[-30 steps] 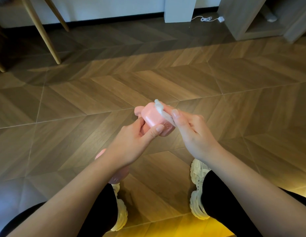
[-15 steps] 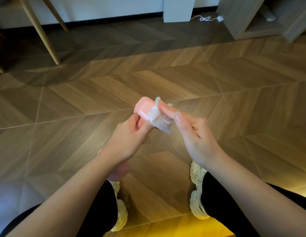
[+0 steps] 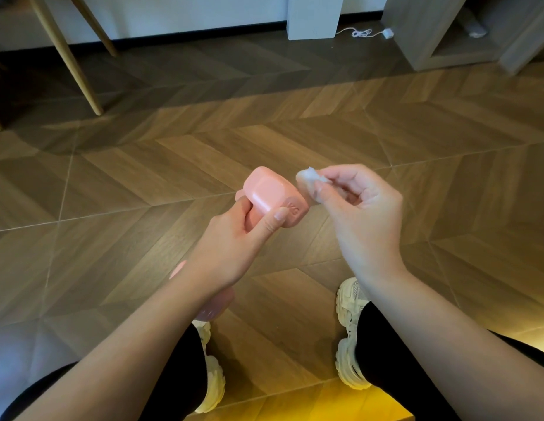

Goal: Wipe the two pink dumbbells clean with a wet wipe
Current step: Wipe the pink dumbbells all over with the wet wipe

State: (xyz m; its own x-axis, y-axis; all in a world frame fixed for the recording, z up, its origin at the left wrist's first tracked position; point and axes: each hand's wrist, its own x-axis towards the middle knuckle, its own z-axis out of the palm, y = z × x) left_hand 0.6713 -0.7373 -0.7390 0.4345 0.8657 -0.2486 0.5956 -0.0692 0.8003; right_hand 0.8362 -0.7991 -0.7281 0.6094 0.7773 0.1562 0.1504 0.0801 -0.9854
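My left hand (image 3: pixel 234 238) curls round one pink dumbbell (image 3: pixel 269 192) held above the floor (image 3: pixel 137 183), my right hand (image 3: pixel 362 214) pinches the bunched wet wipe (image 3: pixel 310 181) just beside its end, not touching, and the second dumbbell (image 3: pixel 217 305) lies by my shoe (image 3: pixel 214 387), so I judge wiping unfinished.

Showing salmon pink on the raised dumbbell (image 3: pixel 270 196), with a duller pink on its end face. Repeating the same pink on the lower dumbbell (image 3: pixel 216 305). Showing white on the wet wipe (image 3: pixel 310 181). Running brown wood grain in a chevron pattern across the floor (image 3: pixel 173 165), turning yellow at the near edge. Showing cream on the shoes (image 3: pixel 349 302), black on the trousers (image 3: pixel 374 344), white on the cable (image 3: pixel 360 33), pale yellow wood on the chair legs (image 3: pixel 73 62).
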